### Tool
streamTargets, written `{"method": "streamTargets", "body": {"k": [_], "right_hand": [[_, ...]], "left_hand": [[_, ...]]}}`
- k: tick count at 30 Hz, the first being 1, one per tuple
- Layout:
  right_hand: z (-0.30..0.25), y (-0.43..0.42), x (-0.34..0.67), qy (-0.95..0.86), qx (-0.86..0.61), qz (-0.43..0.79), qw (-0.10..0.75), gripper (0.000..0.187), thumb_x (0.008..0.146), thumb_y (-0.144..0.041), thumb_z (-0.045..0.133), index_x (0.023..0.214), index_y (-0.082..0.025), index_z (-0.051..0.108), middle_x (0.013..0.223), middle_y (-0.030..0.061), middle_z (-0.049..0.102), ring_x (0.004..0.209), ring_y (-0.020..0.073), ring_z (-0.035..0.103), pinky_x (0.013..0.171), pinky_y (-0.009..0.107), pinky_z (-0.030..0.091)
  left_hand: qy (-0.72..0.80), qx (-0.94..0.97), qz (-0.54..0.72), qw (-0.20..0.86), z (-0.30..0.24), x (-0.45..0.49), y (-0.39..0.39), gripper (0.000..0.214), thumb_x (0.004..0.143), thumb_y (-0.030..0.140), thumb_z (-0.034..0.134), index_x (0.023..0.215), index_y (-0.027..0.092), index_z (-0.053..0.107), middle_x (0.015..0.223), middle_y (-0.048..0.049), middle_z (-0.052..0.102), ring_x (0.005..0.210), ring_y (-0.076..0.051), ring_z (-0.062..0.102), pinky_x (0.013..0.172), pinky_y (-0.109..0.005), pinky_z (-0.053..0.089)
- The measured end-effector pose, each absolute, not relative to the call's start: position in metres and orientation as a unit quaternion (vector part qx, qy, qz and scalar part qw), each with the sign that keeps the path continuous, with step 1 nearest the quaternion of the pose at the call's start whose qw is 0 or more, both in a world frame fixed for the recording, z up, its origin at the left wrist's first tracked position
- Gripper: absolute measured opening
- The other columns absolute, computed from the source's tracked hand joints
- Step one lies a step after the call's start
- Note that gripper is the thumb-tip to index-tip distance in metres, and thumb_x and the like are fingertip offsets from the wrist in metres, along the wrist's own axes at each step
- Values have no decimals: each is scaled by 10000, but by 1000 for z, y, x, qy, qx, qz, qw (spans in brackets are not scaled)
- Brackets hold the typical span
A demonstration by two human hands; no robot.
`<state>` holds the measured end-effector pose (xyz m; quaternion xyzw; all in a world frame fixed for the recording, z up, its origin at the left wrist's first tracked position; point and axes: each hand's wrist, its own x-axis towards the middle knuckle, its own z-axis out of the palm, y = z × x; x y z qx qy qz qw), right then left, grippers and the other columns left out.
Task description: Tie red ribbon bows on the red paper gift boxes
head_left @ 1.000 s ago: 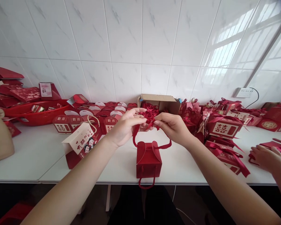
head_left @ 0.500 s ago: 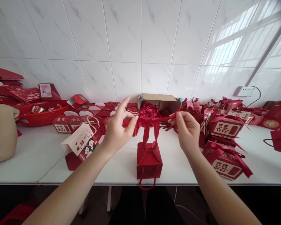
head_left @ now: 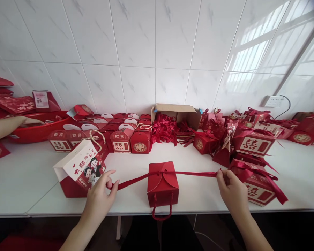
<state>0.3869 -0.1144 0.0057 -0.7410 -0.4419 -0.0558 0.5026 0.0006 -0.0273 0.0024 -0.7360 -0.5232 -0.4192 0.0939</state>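
Ribbon (head_left: 193, 173) is stretching to both sides from the folded top of a red box (head_left: 162, 191), which is standing upright near the front edge of the white worktop (head_left: 199, 198). The left hand (head_left: 101, 191) is pinching one end between thumb and fingers; the right hand (head_left: 232, 190) is pinching the other. A cord handle (head_left: 162, 219) is drooping from the box's near side.

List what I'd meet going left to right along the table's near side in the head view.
Box printed with a cartoon couple → left hand, holding the red ribbon → plain red box → right hand, holding the ribbon's other side → lower ribbon-topped box.
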Motion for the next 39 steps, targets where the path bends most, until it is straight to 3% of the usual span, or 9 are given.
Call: {"method": "streamTargets", "body": {"k": [7,9,14,18,22,27,31,35,39], "right_hand": [[-9,-120,397,-470,-753,-62,456,309,813,-462,478,663,-207,569,544,24,610,493,177,578,503,274,433],[-9,-123,395,-488,-743,-64,454,338,846,-470,459,714,-193,601,619,49,648,532,188,609,525,285,456],[12,-136,370,-516,-695,-124,485,427,922,-460,412,1089,-136,634,1114,171,635,900,253,652,712,356,530],[36,-136,341,-575,-614,-128,526,320,939,-331,443,1158,-171,613,1240,158,555,1166,269,547,936,421,471],[38,-112,319,-631,-548,6,549,245,942,-314,446,1048,-209,641,1186,124,584,1132,248,573,941,392,474],[25,-85,310,-616,-542,289,493,339,896,-473,500,1094,-205,560,1071,97,592,787,178,627,636,295,494],[26,-82,311,-559,-525,414,492,360,829,-550,563,928,-210,502,837,2,544,588,96,471,514,231,370],[35,-81,317,-531,-548,496,415,400,808,-591,560,765,-201,480,625,-58,390,519,78,313,457,213,212],[41,-78,322,-556,-538,502,386,448,798,-580,580,636,-175,479,606,-48,358,538,78,270,473,235,152]], "left_hand": [[-521,-743,-414,75,-10,1,-24,244,861,323,510,1064,189,537,612,60,443,527,-124,540,580,-219,458],[-511,-750,-416,58,-6,2,-24,244,857,315,527,1066,195,561,656,36,514,596,-142,584,653,-245,487],[-466,-763,-448,-2,13,17,-34,127,839,312,580,880,220,658,993,-59,665,965,-224,628,908,-339,463],[-459,-732,-470,-183,34,46,-49,166,851,345,571,955,228,624,1058,-56,645,1030,-220,607,941,-349,462],[-450,-694,-443,-346,47,77,-49,269,844,398,558,1051,227,563,1168,-76,601,1135,-245,562,982,-393,443],[-434,-698,-381,-424,53,93,-38,359,816,381,573,1136,230,508,1237,-90,548,1134,-240,543,967,-406,444],[-443,-693,-369,-433,53,92,-36,436,785,380,596,1174,228,472,1194,-88,529,1043,-217,557,944,-390,436],[-470,-682,-344,-441,56,89,-35,537,752,413,626,1220,244,423,1048,-38,518,845,-172,561,825,-343,459],[-462,-693,-286,-473,61,85,-29,366,733,473,648,968,212,545,897,-10,567,869,-195,558,788,-302,433]]}}
